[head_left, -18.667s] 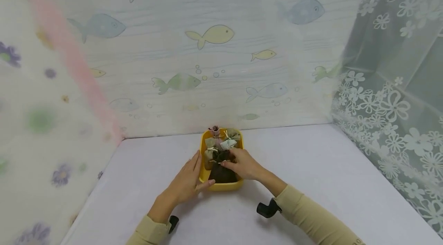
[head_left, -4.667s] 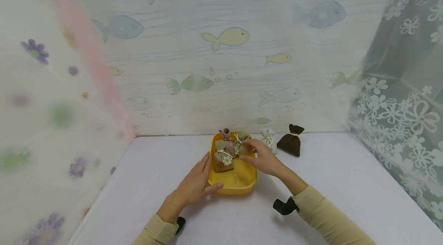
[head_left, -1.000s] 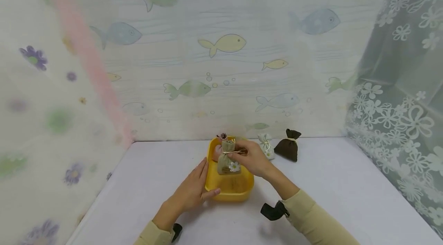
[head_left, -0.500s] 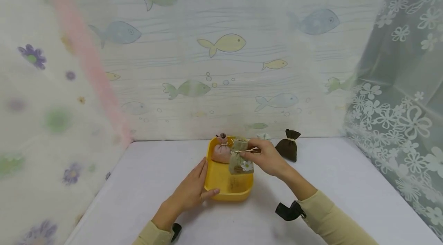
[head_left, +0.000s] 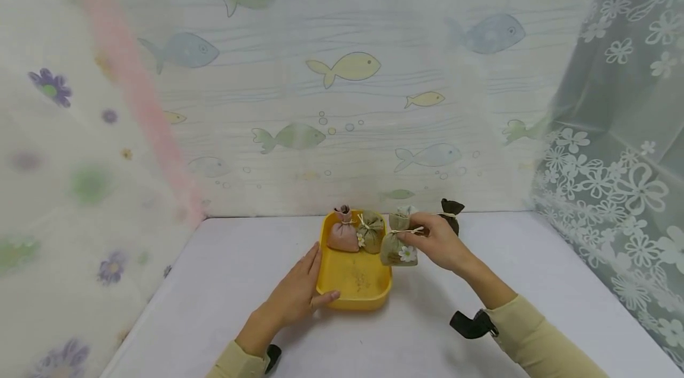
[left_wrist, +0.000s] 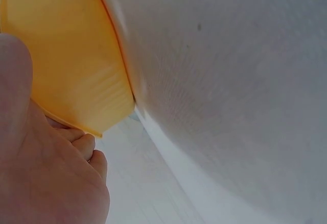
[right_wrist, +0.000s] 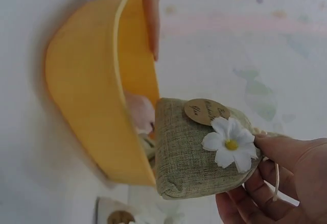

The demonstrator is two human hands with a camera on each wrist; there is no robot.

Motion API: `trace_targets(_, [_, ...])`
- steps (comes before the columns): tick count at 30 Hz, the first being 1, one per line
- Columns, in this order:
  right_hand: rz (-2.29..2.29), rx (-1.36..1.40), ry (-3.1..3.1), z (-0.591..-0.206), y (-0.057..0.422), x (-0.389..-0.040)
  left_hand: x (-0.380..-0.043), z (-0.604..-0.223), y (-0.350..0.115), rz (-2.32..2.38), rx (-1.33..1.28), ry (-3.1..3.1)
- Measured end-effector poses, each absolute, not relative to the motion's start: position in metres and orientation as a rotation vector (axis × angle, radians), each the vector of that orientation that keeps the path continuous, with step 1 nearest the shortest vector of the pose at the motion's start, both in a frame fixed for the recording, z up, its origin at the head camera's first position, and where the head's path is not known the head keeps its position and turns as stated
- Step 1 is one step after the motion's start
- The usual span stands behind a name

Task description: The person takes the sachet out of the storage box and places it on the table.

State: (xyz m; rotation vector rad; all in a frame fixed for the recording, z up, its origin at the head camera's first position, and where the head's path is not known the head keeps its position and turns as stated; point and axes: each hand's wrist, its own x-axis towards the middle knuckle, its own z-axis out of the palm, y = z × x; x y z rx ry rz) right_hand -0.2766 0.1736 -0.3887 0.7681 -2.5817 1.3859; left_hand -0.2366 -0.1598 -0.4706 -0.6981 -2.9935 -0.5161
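My right hand (head_left: 438, 241) pinches a grey-green drawstring sachet (head_left: 392, 254) at its tied neck, just off the tray's right rim. A white fabric flower (right_wrist: 231, 143) and a round brown tag (right_wrist: 202, 113) decorate that sachet in the right wrist view. My left hand (head_left: 294, 286) rests along the left side of a yellow plastic tray (head_left: 347, 283), fingers straight, thumb over the front corner. Inside at the back are a pink sachet (head_left: 344, 238) and an olive-green sachet (head_left: 374, 229).
A dark brown sachet (head_left: 452, 208) stands on the white-covered table (head_left: 240, 253) right of the tray, partly behind my right hand. Mostly hidden there too is a white sachet (head_left: 407, 209). A fish-patterned curtain (head_left: 278, 176) closes off the back.
My right hand has carried the flowered sachet rightward out of the tray, uncovering the pink and olive-green ones. Earlier, the dark brown and white sachets left the tray for the table. Left hand stays put.
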Motion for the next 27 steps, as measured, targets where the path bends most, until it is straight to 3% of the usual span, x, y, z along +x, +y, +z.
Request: trace_targets(27, [1.370, 0.539, -2.636, -0.412, 0.244, -0.290, -0.237, -0.470, -0.158, -0.522, -0.697, -2.996])
